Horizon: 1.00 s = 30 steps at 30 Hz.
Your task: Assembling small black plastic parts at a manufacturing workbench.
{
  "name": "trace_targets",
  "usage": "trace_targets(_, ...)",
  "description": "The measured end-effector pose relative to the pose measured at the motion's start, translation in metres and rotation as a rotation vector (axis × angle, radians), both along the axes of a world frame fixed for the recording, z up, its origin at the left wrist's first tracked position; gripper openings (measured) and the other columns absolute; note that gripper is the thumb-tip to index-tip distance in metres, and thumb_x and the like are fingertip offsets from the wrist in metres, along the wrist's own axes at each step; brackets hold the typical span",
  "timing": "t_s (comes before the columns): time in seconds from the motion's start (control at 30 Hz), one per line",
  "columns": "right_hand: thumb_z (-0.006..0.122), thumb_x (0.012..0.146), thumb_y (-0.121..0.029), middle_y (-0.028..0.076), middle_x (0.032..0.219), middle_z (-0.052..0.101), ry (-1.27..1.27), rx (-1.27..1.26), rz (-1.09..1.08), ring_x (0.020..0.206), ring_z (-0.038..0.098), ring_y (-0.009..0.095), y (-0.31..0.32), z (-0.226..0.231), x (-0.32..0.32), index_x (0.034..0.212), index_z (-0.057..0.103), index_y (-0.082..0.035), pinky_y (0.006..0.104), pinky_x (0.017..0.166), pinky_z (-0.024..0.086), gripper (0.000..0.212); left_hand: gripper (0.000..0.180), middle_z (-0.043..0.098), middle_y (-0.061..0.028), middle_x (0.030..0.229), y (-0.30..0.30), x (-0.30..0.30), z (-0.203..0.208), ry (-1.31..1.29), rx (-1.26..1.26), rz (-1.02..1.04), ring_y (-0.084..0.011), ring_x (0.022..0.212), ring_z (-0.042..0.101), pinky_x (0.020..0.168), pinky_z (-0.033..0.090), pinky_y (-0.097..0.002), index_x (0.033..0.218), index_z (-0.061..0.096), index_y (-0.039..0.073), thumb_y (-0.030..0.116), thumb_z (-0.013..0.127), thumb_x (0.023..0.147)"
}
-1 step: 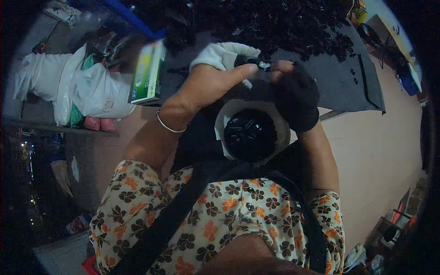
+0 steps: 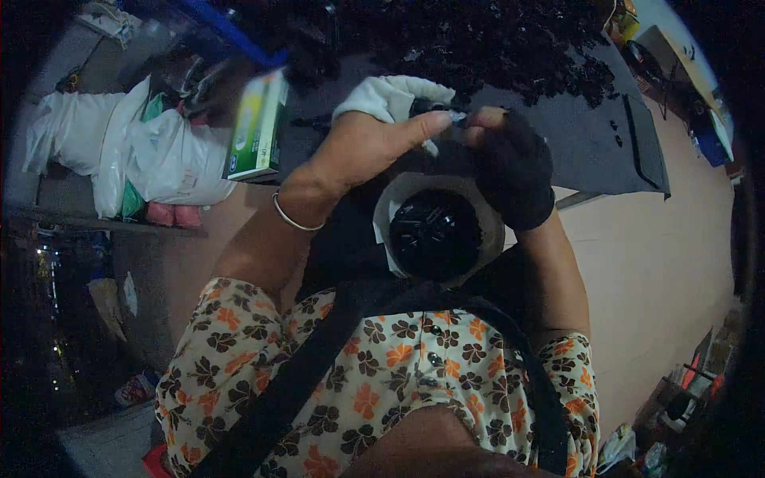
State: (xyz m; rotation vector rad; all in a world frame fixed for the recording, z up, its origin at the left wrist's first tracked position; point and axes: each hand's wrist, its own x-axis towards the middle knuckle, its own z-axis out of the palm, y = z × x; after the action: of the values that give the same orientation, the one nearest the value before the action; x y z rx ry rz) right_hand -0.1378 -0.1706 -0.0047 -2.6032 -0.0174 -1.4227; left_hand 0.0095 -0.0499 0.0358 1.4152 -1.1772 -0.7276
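Over the near edge of the dark table, my left hand [image 2: 378, 142] is closed on a small black part [image 2: 430, 104]. A white cloth or glove [image 2: 386, 92] covers its fingers, while the thumb is bare. By the thumb tip a small shiny bit [image 2: 457, 117] catches the light. My right hand [image 2: 516, 167], in a black glove with bare fingertips, is closed in a pinch right beside that bit. What lies between its fingertips is too small to make out. Below both hands, a pale round tub [image 2: 496, 215] between my legs holds several black pieces [image 2: 434, 235].
A large heap of small black parts [image 2: 510, 48] covers the far side of the grey tabletop [image 2: 586, 151]. Left of my hands stands a green and white box [image 2: 259, 123]. Beyond it lie white plastic bags [image 2: 171, 155] and a blue bar-like edge [image 2: 231, 32].
My left thumb has shifted slightly to the right, nearer the right fingertips. The shiny bit looks a little different; the rest has stayed in place.
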Motion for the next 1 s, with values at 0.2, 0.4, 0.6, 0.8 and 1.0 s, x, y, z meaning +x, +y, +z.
trace_targets(0.2,0.062,0.066,0.001,0.010,0.091,0.059,0.102,-0.062,0.109,0.083,0.059,0.028,0.002,0.003,0.000,0.085,0.058,-0.006,0.0347,0.066,0.049,0.020,0.019,0.063,-0.0070,0.082,0.003,0.001,-0.004,0.039,0.077,0.030,-0.0105,0.068,0.059,0.057,0.051,-0.0234,0.097,0.062,0.000,0.010,0.063,0.081)
trace_targets(0.4,0.068,0.071,-0.007,0.009,0.091,0.060,0.108,0.541,0.093,0.083,0.059,0.019,0.005,0.003,0.009,0.090,0.059,-0.003,0.0310,0.069,0.048,0.021,0.017,0.063,-0.0079,0.082,0.009,-0.009,0.001,-0.121,0.033,0.064,-0.0107,0.067,0.059,0.058,0.050,-0.0237,0.097,0.062,0.001,0.009,0.061,0.082)
trace_targets(0.6,0.071,0.072,-0.010,0.005,0.081,0.059,0.497,0.875,0.198,0.079,0.053,0.010,-0.004,0.000,-0.001,0.095,0.058,0.001,0.0275,0.070,0.046,0.029,0.020,0.064,-0.0096,0.080,0.010,-0.006,-0.012,-0.584,-0.150,-0.016,-0.0131,0.065,0.060,0.060,0.049,-0.0258,0.098,0.062,0.001,0.009,0.059,0.080)
trace_targets(0.8,0.074,0.070,-0.019,0.008,0.081,0.060,0.847,0.773,0.310,0.080,0.056,0.014,-0.014,0.010,-0.005,0.093,0.058,0.002,0.0294,0.070,0.047,0.034,0.026,0.063,-0.0137,0.092,-0.004,0.024,-0.008,-0.406,0.127,-0.221,-0.0172,0.079,0.061,0.069,0.048,-0.0263,0.098,0.063,0.001,0.010,0.068,0.074)
trace_targets(1.0,0.066,0.075,-0.020,0.015,0.089,0.062,0.374,0.278,-0.279,0.086,0.060,0.031,-0.029,-0.017,0.014,0.101,0.061,-0.005,0.0373,0.075,0.048,0.030,0.033,0.064,-0.0140,0.086,-0.070,0.090,0.005,-1.235,-0.174,0.290,-0.0227,0.075,0.062,0.066,0.050,-0.0343,0.103,0.061,0.004,0.025,0.066,0.078)
